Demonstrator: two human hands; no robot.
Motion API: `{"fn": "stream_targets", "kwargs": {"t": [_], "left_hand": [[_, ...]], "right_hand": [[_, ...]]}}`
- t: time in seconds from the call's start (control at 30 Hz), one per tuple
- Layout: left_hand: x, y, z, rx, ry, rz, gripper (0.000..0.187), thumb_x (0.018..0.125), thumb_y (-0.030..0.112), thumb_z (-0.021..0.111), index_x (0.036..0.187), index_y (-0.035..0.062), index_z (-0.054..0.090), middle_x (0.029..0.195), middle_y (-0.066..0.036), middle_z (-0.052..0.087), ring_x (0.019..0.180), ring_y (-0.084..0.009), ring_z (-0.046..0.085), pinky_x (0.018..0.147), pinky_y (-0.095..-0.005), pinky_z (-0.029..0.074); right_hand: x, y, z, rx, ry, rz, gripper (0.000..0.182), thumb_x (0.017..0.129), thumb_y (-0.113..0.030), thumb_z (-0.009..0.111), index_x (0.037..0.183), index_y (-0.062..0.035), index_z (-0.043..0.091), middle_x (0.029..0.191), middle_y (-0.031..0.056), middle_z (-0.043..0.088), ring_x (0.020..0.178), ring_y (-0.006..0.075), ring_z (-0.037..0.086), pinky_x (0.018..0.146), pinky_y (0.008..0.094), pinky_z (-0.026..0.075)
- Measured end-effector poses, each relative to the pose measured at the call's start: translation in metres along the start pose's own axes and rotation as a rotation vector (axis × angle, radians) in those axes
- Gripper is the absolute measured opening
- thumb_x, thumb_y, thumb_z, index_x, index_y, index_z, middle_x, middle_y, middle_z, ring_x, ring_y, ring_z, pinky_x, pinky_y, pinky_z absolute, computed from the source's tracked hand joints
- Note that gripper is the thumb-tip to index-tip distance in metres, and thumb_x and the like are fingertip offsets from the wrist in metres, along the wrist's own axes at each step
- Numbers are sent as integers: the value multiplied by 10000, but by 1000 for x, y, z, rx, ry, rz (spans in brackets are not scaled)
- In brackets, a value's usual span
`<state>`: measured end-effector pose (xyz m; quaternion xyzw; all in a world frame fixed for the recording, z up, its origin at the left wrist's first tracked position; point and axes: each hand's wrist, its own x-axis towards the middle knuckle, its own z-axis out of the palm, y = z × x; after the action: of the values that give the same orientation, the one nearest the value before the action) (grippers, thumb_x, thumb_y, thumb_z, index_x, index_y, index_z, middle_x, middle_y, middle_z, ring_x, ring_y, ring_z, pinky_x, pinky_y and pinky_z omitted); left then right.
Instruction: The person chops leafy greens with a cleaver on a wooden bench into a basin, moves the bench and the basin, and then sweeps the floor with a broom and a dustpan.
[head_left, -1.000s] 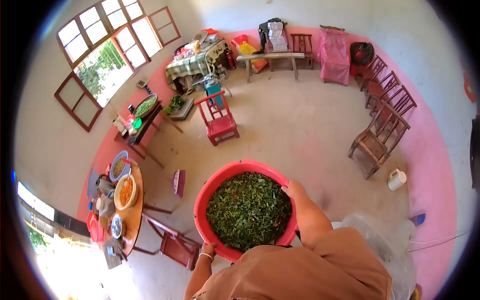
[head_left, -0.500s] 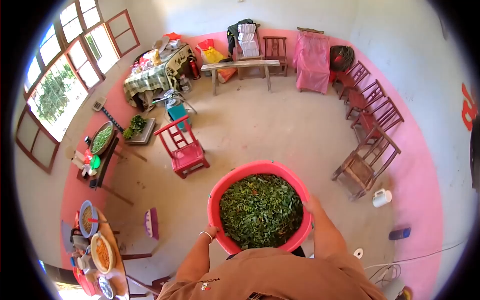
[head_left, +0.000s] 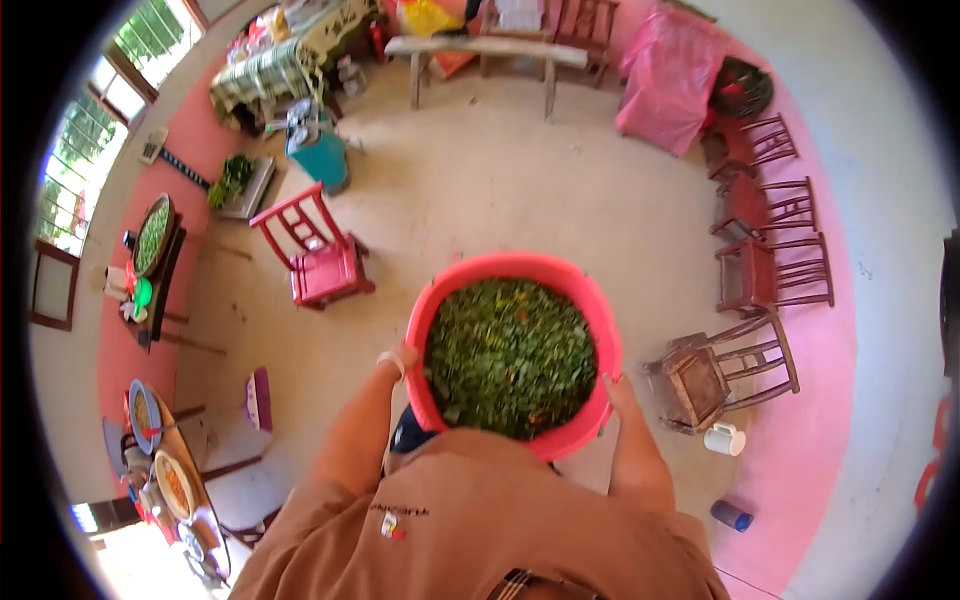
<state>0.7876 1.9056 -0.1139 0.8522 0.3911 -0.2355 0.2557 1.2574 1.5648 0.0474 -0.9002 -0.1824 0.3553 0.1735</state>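
A large pink-red basin (head_left: 512, 264) is held in front of my body. Chopped green leaves (head_left: 510, 355), with a few yellow and orange bits, fill much of it. My left hand (head_left: 402, 358), wearing a white band at the wrist, grips the basin's left rim. On the opposite side my right hand (head_left: 618, 390) is closed on the right rim. Part of the fingers on both hands is hidden by the basin wall. My brown shirt covers the near edge of the basin.
A red chair (head_left: 330, 272) stands ahead to the left, a brown wooden chair (head_left: 700, 380) to the right. Near the latter are a white jug (head_left: 725, 438) and a blue cylinder (head_left: 732, 515). A teal bucket (head_left: 318, 160), a bench (head_left: 485, 50) and a leaf-laden scale (head_left: 250, 190) lie farther off.
My view has tilted downward and shifted, so the room's furniture sits differently in it. The basin, still in both hands, appears higher in view and closer to the brown chair.
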Motion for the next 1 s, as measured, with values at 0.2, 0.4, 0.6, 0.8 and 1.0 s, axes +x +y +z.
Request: {"fn": "stream_targets", "kwargs": {"t": [0.2,0.4,0.6,0.8,1.0], "left_hand": [[-31,114,-171,-725,3,-425,563,719,171,597,1228,-30,466,1159,-272,554,1113,-403,521,918,-409,439],[80,69,-196,-705,27,-344,599,724,162,576,1265,-39,416,1180,-274,536,1121,-377,515,917,-406,433],[212,27,-139,-240,-244,31,461,754,220,607,1137,-32,562,1041,-208,619,953,-317,611,852,-407,476],[194,77,-156,-560,-427,-135,498,773,296,662,1138,-26,559,942,-172,644,792,-255,642,824,-390,489],[284,131,111,-774,256,-691,580,803,510,509,1178,67,489,1246,-209,477,1203,-311,416,1016,-338,300]], "right_hand": [[13,-40,-29,-27,83,-86,357,754,-219,634,1008,24,571,957,249,627,917,362,616,792,410,478],[69,-106,-56,-164,127,-142,341,731,-184,640,1027,-17,615,865,160,663,778,275,659,707,378,528],[165,-254,-119,-219,-115,49,297,751,-200,637,992,-28,638,838,151,667,696,242,666,578,347,545],[342,-289,-120,-306,-359,-2,278,757,-201,623,973,-28,638,819,158,667,720,278,664,642,373,538],[492,-299,-67,-581,-290,-303,369,740,-203,662,1043,-28,545,989,200,625,947,333,607,830,419,474]]}}
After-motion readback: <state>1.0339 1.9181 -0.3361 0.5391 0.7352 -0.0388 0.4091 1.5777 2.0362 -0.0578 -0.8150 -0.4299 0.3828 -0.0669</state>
